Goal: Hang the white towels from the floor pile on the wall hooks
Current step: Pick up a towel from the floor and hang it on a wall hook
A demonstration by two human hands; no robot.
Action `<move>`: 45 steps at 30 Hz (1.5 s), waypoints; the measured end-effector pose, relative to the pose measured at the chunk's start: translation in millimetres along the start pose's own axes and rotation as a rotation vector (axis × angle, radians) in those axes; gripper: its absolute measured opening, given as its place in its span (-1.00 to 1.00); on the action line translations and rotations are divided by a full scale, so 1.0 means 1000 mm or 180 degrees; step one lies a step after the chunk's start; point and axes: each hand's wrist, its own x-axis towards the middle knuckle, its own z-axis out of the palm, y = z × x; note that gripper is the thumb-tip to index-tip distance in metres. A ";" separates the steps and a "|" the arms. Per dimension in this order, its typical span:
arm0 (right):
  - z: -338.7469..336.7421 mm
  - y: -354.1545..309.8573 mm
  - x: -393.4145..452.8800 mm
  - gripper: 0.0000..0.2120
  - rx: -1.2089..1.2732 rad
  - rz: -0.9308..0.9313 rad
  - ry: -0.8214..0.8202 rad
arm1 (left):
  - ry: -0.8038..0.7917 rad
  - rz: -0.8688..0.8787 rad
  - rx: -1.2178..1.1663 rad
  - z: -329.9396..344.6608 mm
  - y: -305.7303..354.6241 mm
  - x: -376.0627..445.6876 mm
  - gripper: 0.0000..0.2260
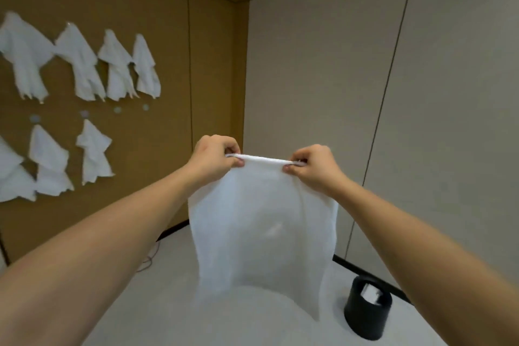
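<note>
We hold a white towel (262, 222) stretched out in front of us, near the corner of the room.

Our left hand (214, 156) and right hand (311, 167) each pinch a top corner of the towel, fingers curled over its rolled upper edge, so the cloth hangs flat between them above the pale floor (157, 298). On the brown wall (168, 45) to our left, other white towels hang in two rows (84, 64), with a few small round hooks (117, 110) bare between the rows. A black bin (366, 309) stands on the floor to the lower right.
</note>
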 end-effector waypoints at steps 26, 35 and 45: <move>0.372 -0.055 0.527 -0.86 0.1278 -0.1038 -0.1066 | 0.0634 -0.1310 0.0937 -0.073 -0.408 0.304 -0.75; 0.470 -0.071 0.671 -0.80 0.1777 -0.1163 -0.1415 | 0.0628 -0.1615 0.1064 -0.083 -0.528 0.398 -0.68; 0.624 -0.118 0.806 -0.61 0.2157 -0.1013 -0.1721 | 0.0663 -0.1742 0.0193 -0.104 -0.711 0.482 -0.89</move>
